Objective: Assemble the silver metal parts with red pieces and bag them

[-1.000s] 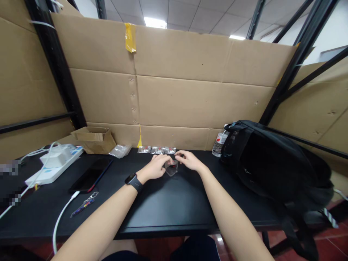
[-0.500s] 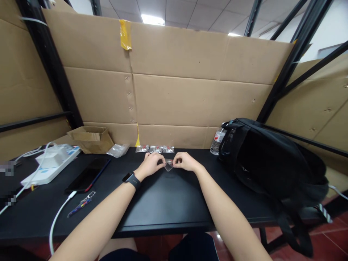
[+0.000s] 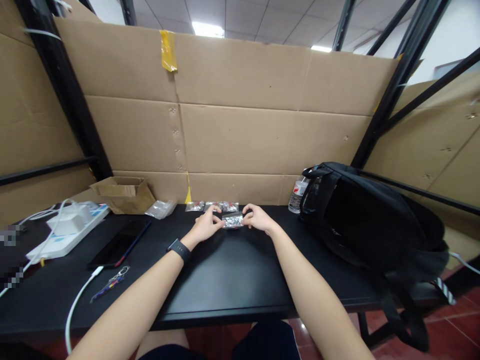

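Observation:
Between my hands is a small clear plastic packet, glossy with reflections, so its contents are hard to make out. My left hand, with a dark watch at the wrist, pinches the packet's left end. At the other end, the fingers of my right hand pinch the right edge. Just behind, a row of similar shiny packets with red bits lies by the cardboard wall: a left one, a middle one partly behind my left fingers, and a right one.
On the left are a small open cardboard box, a clear plastic bag, a phone, a keychain and a white power strip with cables. A water bottle and a black backpack stand right.
The packet, earlier tilted and pointing down between my fingers, now shows a broad, bright, reflective face. My hands have spread slightly apart. The view has shifted a little.

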A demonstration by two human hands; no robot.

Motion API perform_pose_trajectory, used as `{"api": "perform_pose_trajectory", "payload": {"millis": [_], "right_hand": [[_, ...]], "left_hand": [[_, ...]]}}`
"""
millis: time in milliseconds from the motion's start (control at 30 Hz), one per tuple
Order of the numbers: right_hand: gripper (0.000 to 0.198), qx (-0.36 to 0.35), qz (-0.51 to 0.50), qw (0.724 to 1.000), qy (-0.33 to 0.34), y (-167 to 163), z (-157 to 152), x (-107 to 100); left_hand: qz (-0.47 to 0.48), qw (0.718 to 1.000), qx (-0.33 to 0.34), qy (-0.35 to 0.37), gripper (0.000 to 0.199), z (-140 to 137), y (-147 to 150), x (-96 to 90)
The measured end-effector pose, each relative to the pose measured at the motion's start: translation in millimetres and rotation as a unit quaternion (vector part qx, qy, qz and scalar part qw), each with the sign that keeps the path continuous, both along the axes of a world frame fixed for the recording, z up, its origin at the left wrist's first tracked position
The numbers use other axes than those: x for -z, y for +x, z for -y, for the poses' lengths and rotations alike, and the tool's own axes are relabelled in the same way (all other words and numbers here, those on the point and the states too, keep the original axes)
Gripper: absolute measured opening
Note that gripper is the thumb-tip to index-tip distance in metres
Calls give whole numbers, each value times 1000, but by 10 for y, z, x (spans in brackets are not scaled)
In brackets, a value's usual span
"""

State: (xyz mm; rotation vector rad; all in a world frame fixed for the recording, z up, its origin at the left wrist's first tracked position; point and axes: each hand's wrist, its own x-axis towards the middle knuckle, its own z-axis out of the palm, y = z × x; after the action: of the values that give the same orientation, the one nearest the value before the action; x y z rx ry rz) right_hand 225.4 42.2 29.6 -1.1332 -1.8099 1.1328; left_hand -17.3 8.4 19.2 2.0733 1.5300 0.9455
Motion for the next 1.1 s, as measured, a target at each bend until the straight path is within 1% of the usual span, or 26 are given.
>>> {"api": "perform_pose_trajectory", "payload": {"millis": [67, 133, 200, 300, 367, 433, 500, 567, 667, 733, 800, 867, 933, 1000, 1100], "right_hand": [[41, -3, 36, 999, 23, -11, -10, 27], [38, -25, 106, 992, 70, -15, -7, 35], [31, -37, 190, 974, 119, -16, 12, 25], [27, -33, 287, 941, 175, -22, 52, 6], [29, -37, 313, 926, 210, -36, 68, 13], [37, -50, 322, 915, 239, -58, 68, 40], [47, -64, 326, 910, 247, -84, 58, 72], [47, -75, 325, 912, 238, -107, 52, 89], [31, -81, 304, 924, 219, -121, 67, 60], [23, -74, 282, 934, 208, -115, 83, 23], [21, -59, 236, 951, 193, -105, 82, 4], [24, -57, 158, 972, 163, -99, 59, 20], [39, -71, 81, 987, 123, -98, 18, 63], [53, -86, 31, 992, 85, -97, -22, 107], [55, -83, -11, 995, 46, -80, -58, 122]], "left_hand": [[-30, 1000, 1, 7, 38, 34, 34, -7], [-73, 997, 17, 16, 32, 72, 72, -19], [-118, 992, 35, 28, 25, 103, 107, -20], [-170, 983, 43, 58, 25, 124, 139, 8], [-185, 979, 44, 75, 24, 123, 143, 35], [-190, 976, 54, 90, 25, 116, 138, 59], [-195, 974, 62, 101, 27, 107, 133, 74], [-198, 973, 64, 98, 25, 101, 131, 80], [-188, 977, 60, 84, 19, 97, 135, 74], [-173, 980, 47, 82, 15, 94, 138, 59], [-151, 986, 22, 73, 14, 86, 139, 39], [-122, 991, -6, 52, 16, 71, 136, 20], [-87, 996, -18, 30, 18, 55, 128, 4], [-55, 998, -14, 17, 19, 45, 117, -9], [-34, 999, -2, 9, 22, 50, 106, -32]]}}
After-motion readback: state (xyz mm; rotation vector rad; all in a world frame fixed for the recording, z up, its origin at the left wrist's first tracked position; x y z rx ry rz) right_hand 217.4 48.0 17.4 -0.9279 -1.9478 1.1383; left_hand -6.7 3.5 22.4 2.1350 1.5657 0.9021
